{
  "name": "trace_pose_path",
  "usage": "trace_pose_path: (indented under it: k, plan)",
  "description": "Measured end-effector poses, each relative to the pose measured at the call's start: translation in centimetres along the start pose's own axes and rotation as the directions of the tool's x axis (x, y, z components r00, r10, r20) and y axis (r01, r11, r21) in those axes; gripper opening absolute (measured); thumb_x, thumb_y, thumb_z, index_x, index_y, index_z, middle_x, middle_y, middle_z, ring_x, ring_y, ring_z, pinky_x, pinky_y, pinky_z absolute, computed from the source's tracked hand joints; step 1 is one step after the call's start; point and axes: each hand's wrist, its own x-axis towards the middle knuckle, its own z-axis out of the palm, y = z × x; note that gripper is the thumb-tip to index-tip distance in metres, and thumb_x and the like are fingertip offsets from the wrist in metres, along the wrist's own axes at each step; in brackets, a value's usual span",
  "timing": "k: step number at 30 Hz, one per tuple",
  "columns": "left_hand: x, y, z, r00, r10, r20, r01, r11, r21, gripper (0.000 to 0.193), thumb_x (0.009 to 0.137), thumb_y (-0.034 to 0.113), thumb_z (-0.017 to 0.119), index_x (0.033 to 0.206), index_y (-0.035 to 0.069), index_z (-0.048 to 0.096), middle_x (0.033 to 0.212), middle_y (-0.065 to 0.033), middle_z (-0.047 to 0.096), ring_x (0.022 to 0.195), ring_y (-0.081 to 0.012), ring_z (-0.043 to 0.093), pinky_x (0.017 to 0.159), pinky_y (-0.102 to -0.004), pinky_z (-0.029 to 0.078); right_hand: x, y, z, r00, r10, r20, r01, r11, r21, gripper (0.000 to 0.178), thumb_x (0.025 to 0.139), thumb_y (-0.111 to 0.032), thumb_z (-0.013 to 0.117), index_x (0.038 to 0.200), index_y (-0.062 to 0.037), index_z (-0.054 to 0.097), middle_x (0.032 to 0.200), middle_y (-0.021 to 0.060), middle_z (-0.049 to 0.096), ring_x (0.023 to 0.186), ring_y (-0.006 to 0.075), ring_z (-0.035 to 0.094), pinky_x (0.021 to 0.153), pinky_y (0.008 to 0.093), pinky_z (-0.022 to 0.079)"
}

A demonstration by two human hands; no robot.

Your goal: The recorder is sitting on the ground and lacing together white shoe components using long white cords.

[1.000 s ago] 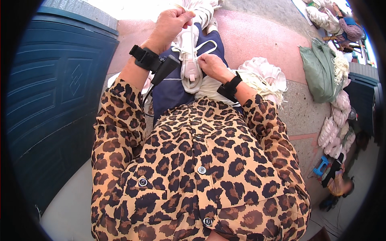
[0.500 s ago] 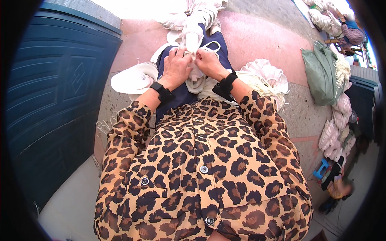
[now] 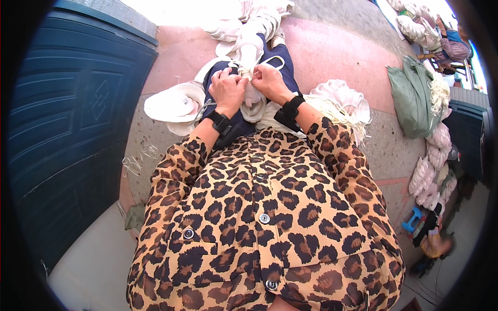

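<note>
Over my lap, both hands are drawn close together at a white shoe upper (image 3: 252, 99) that lies on my dark blue trousers (image 3: 280, 52). My left hand (image 3: 227, 92) has its fingers closed at the left edge of the upper. My right hand (image 3: 271, 83) pinches a white lace (image 3: 277, 58), which loops up beyond the knuckles; the exact spot where it meets the upper is too small to make out. More white uppers (image 3: 249, 44) are strung in a stack along my legs toward the far side. Black bands sit on both wrists.
White uppers (image 3: 174, 103) lie by my left thigh. At my right is a heap of cream laces (image 3: 337, 111) and white uppers. A blue door (image 3: 78, 103) stands on the left. Farther right are a green sack (image 3: 415, 96), white bundles (image 3: 425, 171) and a seated person (image 3: 456, 49).
My left hand has shifted slightly toward me, and its forearm has swung a little to the right. My right hand stays nearly in place, still pinching.
</note>
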Motion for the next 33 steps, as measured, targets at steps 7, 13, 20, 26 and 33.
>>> trace_pose_path:
  k: [7,13,20,26,33]
  plan:
    - [1.1,0.6,0.9,0.962,-0.274,-0.001,0.273,0.959,-0.076,0.018,0.070,0.029,0.062,0.070,0.012,0.068,0.118,-0.0048,0.054,0.113,-0.0266,0.039,0.094,-0.0404,0.030,0.2,1.1,0.6,0.996,0.067,0.066,-0.086,0.936,0.342,0.020,0.067,-0.009,0.058,0.084,0.0002,0.059,0.069,0.0091,0.061,0.065,0.0165,0.059,0.064,0.0275,0.046]
    - [1.0,-1.2,0.6,0.999,0.033,-0.036,-0.031,0.998,0.054,0.012,0.071,0.020,0.061,0.080,0.015,0.067,0.111,-0.0076,0.054,0.105,-0.0286,0.044,0.084,-0.0425,0.038,0.2,0.1,0.1,0.996,0.061,0.061,-0.065,0.995,0.070,0.025,0.068,-0.007,0.062,0.090,0.0014,0.058,0.075,0.0048,0.062,0.069,0.0096,0.056,0.065,0.0235,0.046]
    - [1.1,-1.0,-0.9,0.951,0.309,-0.024,-0.303,0.943,0.136,0.011,0.070,0.017,0.062,0.079,0.012,0.066,0.101,-0.0079,0.055,0.099,-0.0284,0.046,0.081,-0.0410,0.040,0.6,1.6,0.9,0.996,0.052,0.068,-0.070,0.949,0.306,0.022,0.068,-0.013,0.064,0.084,0.0001,0.058,0.070,0.0075,0.060,0.065,0.0137,0.057,0.062,0.0263,0.046]
    - [1.7,0.3,-2.1,0.934,0.320,0.160,-0.349,0.914,0.207,0.011,0.070,0.016,0.062,0.079,0.011,0.066,0.093,-0.0040,0.056,0.091,-0.0255,0.047,0.076,-0.0398,0.040,0.5,0.1,0.3,0.956,0.231,0.182,-0.294,0.789,0.540,0.021,0.069,-0.011,0.066,0.087,-0.0007,0.060,0.071,0.0032,0.059,0.065,0.0099,0.056,0.060,0.0228,0.046]
    - [1.4,-1.3,-4.1,0.798,0.570,0.198,-0.590,0.668,0.453,0.006,0.071,0.011,0.052,0.075,0.007,0.051,0.080,-0.0070,0.048,0.082,-0.0232,0.045,0.066,-0.0362,0.037,0.3,0.8,-1.3,0.953,0.231,0.196,-0.302,0.739,0.602,0.015,0.079,-0.018,0.063,0.082,-0.0026,0.062,0.075,-0.0002,0.059,0.060,0.0050,0.050,0.054,0.0192,0.041]
